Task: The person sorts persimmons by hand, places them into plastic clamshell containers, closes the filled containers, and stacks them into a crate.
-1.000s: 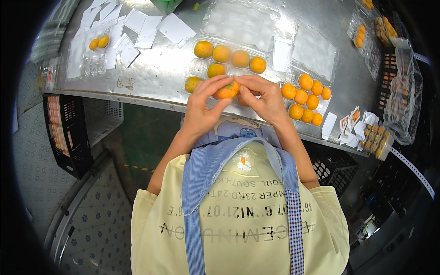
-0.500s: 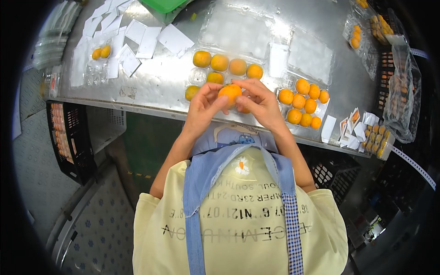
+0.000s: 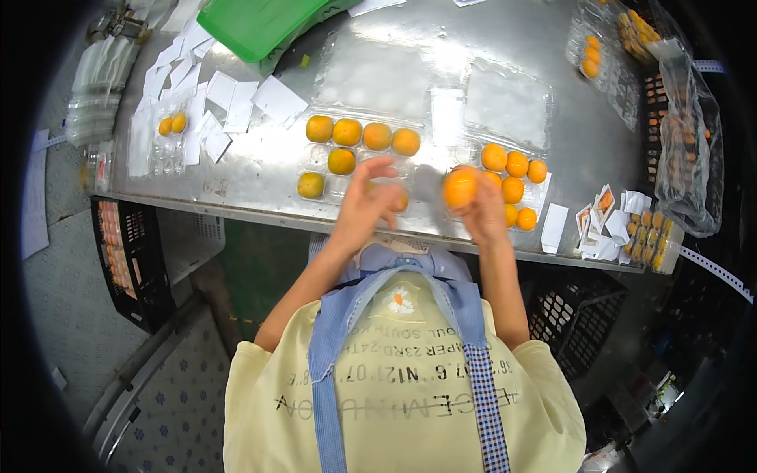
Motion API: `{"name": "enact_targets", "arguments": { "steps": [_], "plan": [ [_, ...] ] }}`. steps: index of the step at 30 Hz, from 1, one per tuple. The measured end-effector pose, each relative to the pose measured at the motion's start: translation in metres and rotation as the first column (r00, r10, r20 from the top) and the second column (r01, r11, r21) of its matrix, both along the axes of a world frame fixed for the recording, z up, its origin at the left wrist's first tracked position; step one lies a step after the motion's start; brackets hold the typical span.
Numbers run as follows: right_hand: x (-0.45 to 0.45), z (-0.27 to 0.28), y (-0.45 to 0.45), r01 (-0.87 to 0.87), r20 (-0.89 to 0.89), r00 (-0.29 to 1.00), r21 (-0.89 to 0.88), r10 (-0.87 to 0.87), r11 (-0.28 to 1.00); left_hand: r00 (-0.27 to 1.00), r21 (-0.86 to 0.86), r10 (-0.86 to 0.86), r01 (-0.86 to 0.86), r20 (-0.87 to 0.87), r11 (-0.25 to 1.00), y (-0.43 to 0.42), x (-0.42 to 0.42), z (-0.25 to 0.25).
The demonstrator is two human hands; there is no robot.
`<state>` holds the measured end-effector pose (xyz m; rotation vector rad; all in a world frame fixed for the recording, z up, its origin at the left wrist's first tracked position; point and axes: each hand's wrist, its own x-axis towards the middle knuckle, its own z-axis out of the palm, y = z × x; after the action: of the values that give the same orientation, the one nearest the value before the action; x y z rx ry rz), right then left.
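My right hand (image 3: 486,211) holds an orange fruit (image 3: 460,189), slightly blurred, over the left edge of the right clear tray, where several orange fruits (image 3: 512,190) sit in rows. My left hand (image 3: 369,202) is over the near part of the middle clear tray (image 3: 364,165), its fingers apart and nothing in them. That tray has a far row of yellow-orange fruits (image 3: 347,132), with greener ones (image 3: 311,185) nearer the table edge. Another fruit (image 3: 400,199) shows partly beside my left fingers. Open clear lids (image 3: 371,79) lie beyond both trays.
A green container (image 3: 260,27) stands at the far side of the metal table (image 3: 260,197). White cards (image 3: 280,98) and a tray with two fruits (image 3: 178,122) lie left. Stacked clear trays (image 3: 98,94) are at far left. Small packed fruits (image 3: 650,236) and plastic bags (image 3: 690,173) are right.
Both hands were together around the fruit; they have parted. My right hand has carried it right, toward the right tray, and my left hand has let go. The view has shifted, showing more green container.
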<state>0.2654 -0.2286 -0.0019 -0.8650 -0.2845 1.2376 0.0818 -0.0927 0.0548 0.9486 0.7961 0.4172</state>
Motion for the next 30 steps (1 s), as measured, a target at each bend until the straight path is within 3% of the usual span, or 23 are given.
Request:
{"name": "enact_targets", "arguments": {
  "steps": [2,3,5,6,8,9,11,15,18,19,20,21,24,26,30],
  "plan": [
    [0.053,-0.001,-0.031,0.285,0.049,0.957,0.034,-0.286,0.958,0.998,0.009,0.065,-0.065,0.002,0.998,0.004,-0.007,-0.012],
    [0.08,0.019,-0.045,0.435,0.21,0.875,0.055,-0.437,0.899,0.992,0.065,0.116,-0.113,-0.049,0.991,0.005,-0.011,-0.013],
    [0.153,0.039,-0.087,0.647,0.252,0.688,0.211,-0.68,0.733,0.968,0.188,0.225,-0.202,-0.112,0.961,0.007,-0.021,-0.025],
    [0.19,0.054,-0.111,0.676,0.302,0.616,0.271,-0.727,0.685,0.922,0.194,0.327,-0.289,-0.207,0.937,0.007,-0.019,-0.023],
    [0.257,0.092,-0.159,0.704,0.388,0.455,0.395,-0.802,0.59,0.916,0.171,0.346,-0.314,-0.205,0.934,0.014,-0.039,-0.045],
    [0.285,0.116,-0.178,0.765,0.438,0.296,0.424,-0.849,0.485,0.89,0.209,0.409,-0.368,-0.204,0.906,0.014,-0.039,-0.048],
    [0.317,0.17,-0.192,0.798,0.503,0.018,0.514,-0.864,0.316,0.89,0.162,0.433,-0.41,-0.142,0.898,0.014,-0.046,-0.049],
    [0.4,0.238,-0.222,0.68,0.558,-0.357,0.705,-0.749,0.2,0.858,0.183,0.494,-0.467,-0.139,0.865,0.004,-0.041,-0.043],
    [0.476,0.245,-0.236,0.622,0.608,-0.637,0.769,-0.475,0.151,0.796,0.242,0.551,-0.5,-0.25,0.831,-0.008,-0.032,-0.031],
    [0.491,0.238,-0.228,0.616,0.598,-0.67,0.779,-0.439,0.122,0.781,0.261,0.57,-0.511,-0.257,0.819,-0.014,-0.032,-0.025],
    [0.527,0.225,-0.256,0.703,0.73,-0.681,0.674,-0.057,0.228,0.77,0.274,0.586,-0.524,-0.253,0.807,-0.018,-0.032,-0.026],
    [0.581,0.201,-0.3,0.821,0.631,-0.569,0.473,0.527,0.32,0.793,0.283,0.574,-0.514,-0.203,0.81,-0.021,-0.031,-0.037],
    [0.662,0.148,-0.325,0.955,0.697,-0.239,0.041,0.676,0.295,0.78,0.304,0.601,-0.539,-0.174,0.786,-0.037,-0.055,-0.036],
    [0.647,0.156,-0.314,0.938,0.722,-0.273,0.053,0.635,0.343,0.748,0.284,0.635,-0.576,-0.196,0.766,-0.047,-0.063,-0.042],
    [0.629,0.139,-0.313,0.972,0.896,-0.049,-0.059,0.442,0.227,0.755,0.263,0.618,-0.564,-0.219,0.783,-0.054,-0.073,-0.042]
  ]
}}
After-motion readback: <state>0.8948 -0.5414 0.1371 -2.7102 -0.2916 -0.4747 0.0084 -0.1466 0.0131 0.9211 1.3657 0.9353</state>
